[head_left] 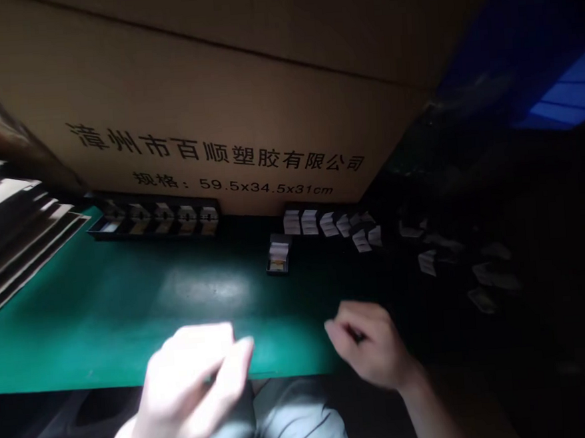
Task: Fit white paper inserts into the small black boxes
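Left hand (193, 379): curled narrow
Right hand (368, 340): curled narrow
Open box (278, 254): long axis near-to-far
Carton (204, 98): blocks far edge of table (103, 312)

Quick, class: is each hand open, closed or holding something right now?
Left hand: closed, fingers curled; no held thing shows, though blur limits this.
Right hand: closed, fingers curled; any small thing inside cannot be told.

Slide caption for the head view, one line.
Left hand and right hand curled at the near edge of a green table, small open box ahead, large printed carton behind.
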Motion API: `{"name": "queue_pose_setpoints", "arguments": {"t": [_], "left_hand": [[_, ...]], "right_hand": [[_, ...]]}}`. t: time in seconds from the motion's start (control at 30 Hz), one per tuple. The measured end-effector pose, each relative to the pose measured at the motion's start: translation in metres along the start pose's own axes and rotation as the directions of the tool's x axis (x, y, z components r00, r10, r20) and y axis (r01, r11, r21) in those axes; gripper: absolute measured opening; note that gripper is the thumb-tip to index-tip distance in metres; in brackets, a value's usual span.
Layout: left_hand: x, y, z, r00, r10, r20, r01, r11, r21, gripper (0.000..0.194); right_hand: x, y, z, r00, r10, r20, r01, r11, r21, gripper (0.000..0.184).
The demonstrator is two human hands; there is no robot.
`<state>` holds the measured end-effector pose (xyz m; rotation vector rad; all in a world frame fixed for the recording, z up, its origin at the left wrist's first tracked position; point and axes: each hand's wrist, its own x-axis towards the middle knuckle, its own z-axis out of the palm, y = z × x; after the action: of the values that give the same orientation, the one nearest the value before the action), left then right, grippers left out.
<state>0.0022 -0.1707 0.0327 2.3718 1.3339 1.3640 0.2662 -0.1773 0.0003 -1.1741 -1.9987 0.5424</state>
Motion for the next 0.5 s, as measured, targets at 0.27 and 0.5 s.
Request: {"name": "queue_pose_setpoints", "arguments": {"t": [0.27,0.5], "left_hand": [[0.099,-0.090,0.095,0.973,-0.200,-0.116,0.183,0.973,-0.145,0.050],[0.084,-0.112,0.097,0.946,-0.255,0.199,0.284,0.950,-0.132,0.034]], "right_hand": [[0.103,0.083,0.069,0.950,-0.157,-0.269,0.119,0.981,-0.152,0.043],[0.104,0.088,0.068,0.974,0.043,-0.224,-0.042,0.999,0.010,0.045]]}}
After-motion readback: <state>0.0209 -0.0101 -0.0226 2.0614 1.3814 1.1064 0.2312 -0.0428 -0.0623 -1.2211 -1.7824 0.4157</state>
